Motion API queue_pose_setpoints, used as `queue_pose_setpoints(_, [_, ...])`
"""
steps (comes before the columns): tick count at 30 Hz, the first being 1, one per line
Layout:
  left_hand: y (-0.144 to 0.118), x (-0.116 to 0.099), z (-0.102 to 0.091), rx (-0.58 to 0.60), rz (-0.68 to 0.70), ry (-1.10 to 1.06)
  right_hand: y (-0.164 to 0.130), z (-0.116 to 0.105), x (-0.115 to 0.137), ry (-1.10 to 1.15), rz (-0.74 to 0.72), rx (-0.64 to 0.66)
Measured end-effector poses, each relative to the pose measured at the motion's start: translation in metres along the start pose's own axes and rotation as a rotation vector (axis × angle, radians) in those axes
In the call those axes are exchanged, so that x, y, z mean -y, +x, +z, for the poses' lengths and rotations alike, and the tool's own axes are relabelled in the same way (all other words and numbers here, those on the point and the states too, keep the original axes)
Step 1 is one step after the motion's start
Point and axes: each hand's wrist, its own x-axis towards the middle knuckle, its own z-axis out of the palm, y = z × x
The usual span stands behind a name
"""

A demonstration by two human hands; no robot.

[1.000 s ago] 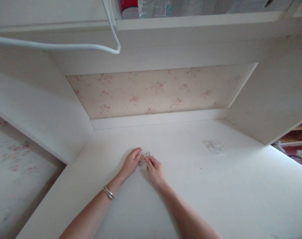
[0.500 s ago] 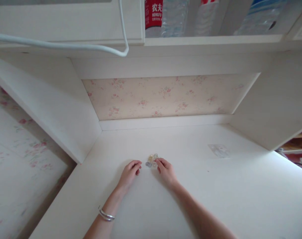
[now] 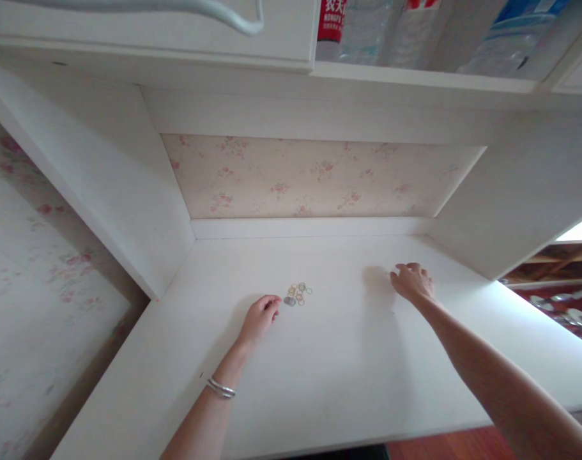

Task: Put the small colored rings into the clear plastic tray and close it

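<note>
On the white counter point(image 3: 319, 383), a small cluster of rings point(image 3: 298, 294), clear and yellowish, lies loose near the middle, and the left hand point(image 3: 260, 315) rests just beside it with its fingertips point(image 3: 274, 300) curled toward the nearest ring. That hand's grip is loosely closed on nothing; whether a fingertip actually touches a ring is too fine to tell. The right hand point(image 3: 412, 282) is well apart from the cluster, reaching out to the right with fingers bent and spread low over the counter; its grip is half open, and whatever may lie beneath the palm is hidden, so I cannot tell whether it has hold of anything. To handle this well, the reaching hand should come down flat and gently, pinching with fingertips rather than sweeping, while the left hand stays planted by the rings so that none rolls or scatters. A bracelet point(image 3: 220, 388) sits on the left wrist, and water bottles point(image 3: 367, 29) stand on the shelf above.
</note>
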Motion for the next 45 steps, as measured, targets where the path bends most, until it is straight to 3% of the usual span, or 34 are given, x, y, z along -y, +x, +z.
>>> queue_pose_setpoints(3, [0.0, 0.003, 0.0, 0.001, 0.036, 0.039, 0.007, 0.001, -0.037, -0.247, 0.164, -0.021])
queue_pose_setpoints(6, [0.0, 0.005, 0.0, 0.0, 0.047, 0.073, 0.011, 0.011, -0.064, -0.286, 0.184, 0.07])
queue_pose_setpoints(9, [0.0, 0.006, 0.001, 0.001, 0.07, 0.125, 0.017, 0.016, -0.078, -0.282, 0.148, 0.079])
queue_pose_setpoints(12, [0.0, 0.007, 0.002, 0.001, 0.102, 0.184, 0.021, 0.013, -0.076, -0.25, 0.174, 0.063])
queue_pose_setpoints(15, [-0.001, 0.005, 0.003, -0.008, 0.101, 0.206, 0.019, 0.008, -0.054, -0.164, 0.175, 0.054])
queue_pose_setpoints(18, [-0.006, 0.0, 0.006, -0.025, 0.141, 0.22, 0.0, 0.007, -0.015, -0.038, 0.057, 0.02])
queue_pose_setpoints(23, [-0.019, -0.006, 0.014, -0.005, 0.3, 0.253, -0.063, 0.018, 0.062, 0.268, -0.217, 0.042])
queue_pose_setpoints(27, [-0.027, -0.007, 0.02, 0.044, 0.346, 0.25, -0.117, 0.036, 0.114, 0.54, -0.319, 0.075])
queue_pose_setpoints(31, [-0.027, -0.003, 0.023, 0.065, 0.375, 0.195, -0.157, 0.06, 0.149, 0.743, -0.36, 0.106])
queue_pose_setpoints(36, [-0.023, 0.003, 0.024, 0.025, 0.381, 0.153, -0.181, 0.077, 0.168, 0.815, -0.377, 0.097])
queue_pose_setpoints(45, [-0.027, -0.007, 0.029, 0.042, 0.332, 0.108, -0.185, 0.071, 0.158, 0.742, -0.421, 0.084])
